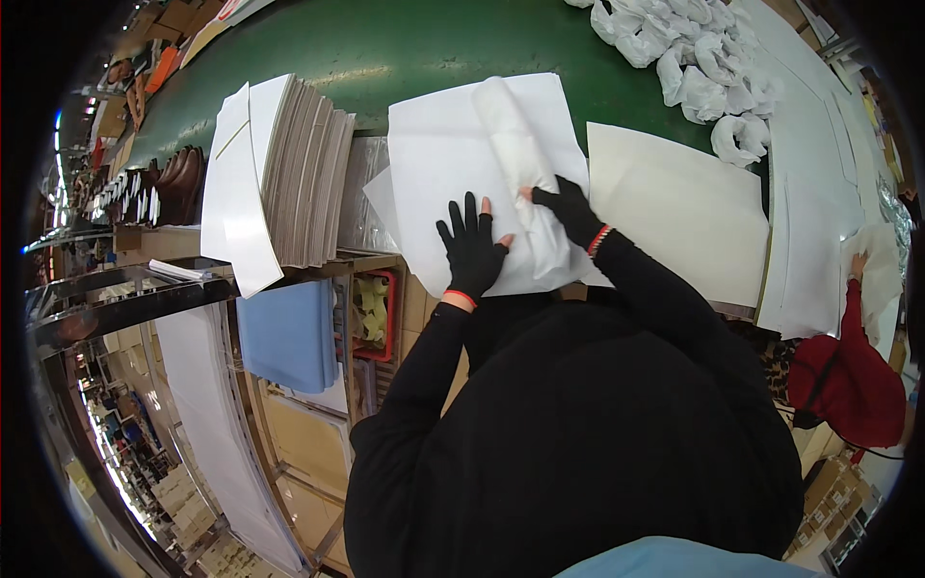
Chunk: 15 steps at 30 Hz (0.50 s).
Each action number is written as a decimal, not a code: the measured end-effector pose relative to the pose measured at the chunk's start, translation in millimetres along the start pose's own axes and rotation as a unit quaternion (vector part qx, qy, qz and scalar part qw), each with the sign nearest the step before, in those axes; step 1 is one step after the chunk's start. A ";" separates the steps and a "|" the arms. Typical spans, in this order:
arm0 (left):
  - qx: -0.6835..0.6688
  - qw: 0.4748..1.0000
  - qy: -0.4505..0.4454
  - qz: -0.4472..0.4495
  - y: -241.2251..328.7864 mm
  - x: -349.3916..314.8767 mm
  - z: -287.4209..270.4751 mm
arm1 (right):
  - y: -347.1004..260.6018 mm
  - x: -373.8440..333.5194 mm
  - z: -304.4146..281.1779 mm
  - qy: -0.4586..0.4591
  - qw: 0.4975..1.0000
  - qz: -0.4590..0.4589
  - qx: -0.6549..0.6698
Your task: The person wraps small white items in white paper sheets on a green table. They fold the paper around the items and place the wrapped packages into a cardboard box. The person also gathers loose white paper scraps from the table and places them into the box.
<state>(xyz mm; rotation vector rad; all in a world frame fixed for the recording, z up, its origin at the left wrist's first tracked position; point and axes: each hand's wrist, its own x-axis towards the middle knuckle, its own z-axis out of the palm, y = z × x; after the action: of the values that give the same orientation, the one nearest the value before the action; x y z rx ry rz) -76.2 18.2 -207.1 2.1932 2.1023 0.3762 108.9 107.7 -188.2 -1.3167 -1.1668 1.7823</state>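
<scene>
My left hand (470, 249), in a black glove with bare fingertips, lies flat on a large white sheet of paper (429, 144), fingers spread. Across the right part of that sheet runs a loose, crumpled roll of thin white tissue paper (506, 125), slanting from the far edge toward me. My right hand (570, 212), gloved the same way, is closed on the side of this roll near its middle, thumb and fingertips on the tissue. What lies inside the roll, if anything, is hidden. The roll's near end is wrinkled and spreads out flat.
To the left stands a thick stack of grey-white boards (308, 173). Off-white sheets (674, 212) lie at the right. Several crumpled white paper rings (740, 140) are heaped at the far right of the green table (385, 48). A person in red (838, 385) works at the right.
</scene>
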 end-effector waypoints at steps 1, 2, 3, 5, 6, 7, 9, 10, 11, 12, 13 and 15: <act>0.006 1.000 0.000 0.025 -11.1 2.8 1.7 | -14.0 -9.6 -7.6 -0.009 1.000 -0.006 0.023; 0.012 0.999 -0.001 0.050 -23.9 8.5 3.1 | -23.8 -16.4 -14.1 -0.018 0.999 0.004 0.038; 0.027 0.997 0.002 0.072 -40.7 22.7 6.3 | -24.7 -19.7 -23.0 -0.028 0.999 0.002 0.043; 0.062 0.995 -0.073 0.007 -65.0 55.8 -1.5 | -56.5 -44.9 -22.1 -0.036 0.998 -0.026 0.032; -0.206 0.974 -0.082 -0.045 -69.3 72.3 -11.0 | -64.2 -50.2 -22.9 -0.034 0.997 -0.059 0.021; -0.460 0.879 -0.092 -0.089 -66.8 85.0 -23.2 | -68.0 -55.9 -23.7 -0.029 0.996 -0.089 0.010; -0.678 0.718 -0.155 -0.018 -11.3 91.2 -91.7 | -74.3 -71.2 -28.7 0.002 0.991 -0.130 -0.015; -0.679 0.720 -0.143 -0.015 12.6 85.8 -104.5 | -81.7 -78.7 -25.1 0.011 0.989 -0.143 -0.037; -0.678 0.723 -0.130 -0.010 34.2 81.4 -112.9 | -86.5 -83.1 -23.8 0.019 0.986 -0.158 -0.059; -0.631 0.769 -0.105 -0.019 50.0 79.3 -115.4 | -79.9 -82.1 -24.9 0.024 0.978 -0.187 -0.092; -0.684 0.728 -0.037 -0.011 74.4 71.7 -123.9 | -84.2 -86.9 -24.3 -0.007 0.982 -0.162 -0.093; -0.597 0.802 -0.036 0.007 83.0 66.1 -129.5 | -96.8 -101.4 -25.2 -0.070 0.987 -0.111 -0.097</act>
<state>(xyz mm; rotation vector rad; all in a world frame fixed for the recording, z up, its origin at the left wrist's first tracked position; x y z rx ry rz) -23.5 64.8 -55.2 1.3624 1.1456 1.1742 162.0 67.1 -62.5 -1.1298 -1.5332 1.6525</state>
